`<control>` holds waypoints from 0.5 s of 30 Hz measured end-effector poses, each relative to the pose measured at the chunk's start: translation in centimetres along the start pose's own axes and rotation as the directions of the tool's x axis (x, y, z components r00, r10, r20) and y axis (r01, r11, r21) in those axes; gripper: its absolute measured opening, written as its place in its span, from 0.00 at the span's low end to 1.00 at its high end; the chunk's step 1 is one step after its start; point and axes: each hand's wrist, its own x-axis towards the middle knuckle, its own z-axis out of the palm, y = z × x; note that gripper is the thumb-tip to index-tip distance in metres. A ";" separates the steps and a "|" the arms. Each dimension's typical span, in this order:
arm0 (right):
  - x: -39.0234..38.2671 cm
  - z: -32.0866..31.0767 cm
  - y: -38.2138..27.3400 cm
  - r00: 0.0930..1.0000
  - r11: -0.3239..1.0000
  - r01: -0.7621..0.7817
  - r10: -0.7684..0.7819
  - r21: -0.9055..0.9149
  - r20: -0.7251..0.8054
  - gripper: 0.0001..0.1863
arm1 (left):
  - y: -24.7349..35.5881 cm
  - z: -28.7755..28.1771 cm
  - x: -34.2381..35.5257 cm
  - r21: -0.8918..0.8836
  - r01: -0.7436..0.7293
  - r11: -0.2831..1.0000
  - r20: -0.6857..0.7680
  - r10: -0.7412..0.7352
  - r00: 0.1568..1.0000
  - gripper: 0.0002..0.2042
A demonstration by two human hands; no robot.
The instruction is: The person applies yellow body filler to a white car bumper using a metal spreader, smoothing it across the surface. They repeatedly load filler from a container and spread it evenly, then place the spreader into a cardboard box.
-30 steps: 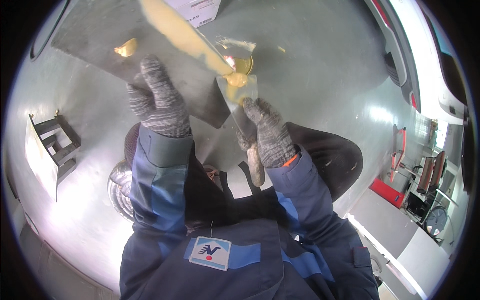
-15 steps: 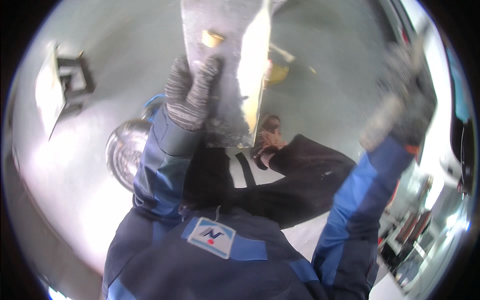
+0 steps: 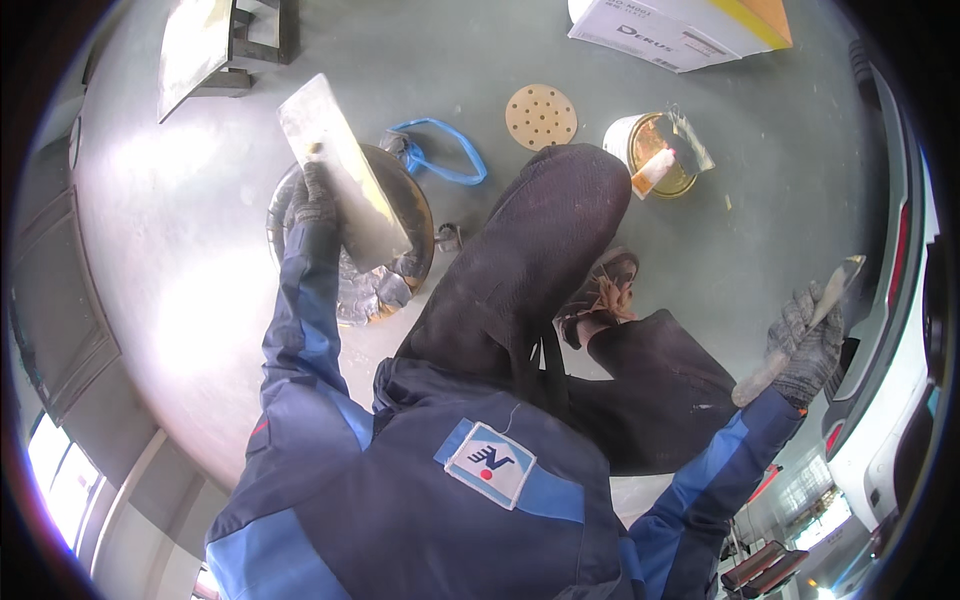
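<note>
1. Change noted: one second ago I had the scraper [image 3: 838, 284] against the board [image 3: 350, 185]; now the two are well apart, the board to the left, the scraper far right.
2. My left grip [image 3: 312, 200], in mottled grey knit, is clamped on the board's left long edge. Finger placement underneath is hidden.
3. Board position: over the round stool [image 3: 388, 292], its upper end projecting past the stool's rim. Half a second ago it was in front of the legs. I cannot tell whether board and stool touch.
4. Board condition: flat, rectangular, pale grey, with a yellow paste [image 3: 376, 192] streaked along its right long edge.
5. My right grip [image 3: 808, 345], same knit, is clamped on the scraper's rounded, pale-smeared handle, near the white vehicle [image 3: 885, 440]. Half a second ago it was blurred there; now it is sharp.
6. Stool seat: dark at the rim, crinkled and silvery toward its lower edge. A glossy blue loop [image 3: 462, 150] lies just beside its upper right rim.
7. Floor [image 3: 200, 250]: smooth, grey-green, glossy. It carries a tan, perforated disc [image 3: 541, 117], now in view, and a round, gold-rimmed tin [image 3: 620, 140].
</note>
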 end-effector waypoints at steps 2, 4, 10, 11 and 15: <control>-0.2 1.9 0.6 0.958 0.964 0.054 -0.124 -0.261 -0.258 0.19 | -1.3 0.7 -0.9 0.036 0.086 0.996 -0.141 -0.080 0.987 0.34; -0.1 3.0 1.3 0.855 0.882 0.085 -0.304 -0.464 -0.420 0.22 | -3.2 1.1 -1.2 -0.013 0.034 0.999 -0.221 -0.036 0.975 0.34; 0.1 1.2 2.1 0.884 0.855 0.467 -0.451 -0.225 0.120 0.20 | -1.0 -1.2 -3.0 -0.029 -0.230 0.973 -0.239 0.217 0.947 0.14; 0.6 1.1 2.1 0.921 0.914 0.375 -0.347 -0.158 0.176 0.20 | 2.3 -0.7 -4.1 0.010 -0.330 0.944 -0.237 0.323 0.916 0.11; 4.0 3.9 4.0 0.844 0.997 -0.054 0.015 0.056 0.537 0.21 | 18.1 6.7 -15.1 -0.357 -0.367 0.859 0.411 0.497 0.764 0.15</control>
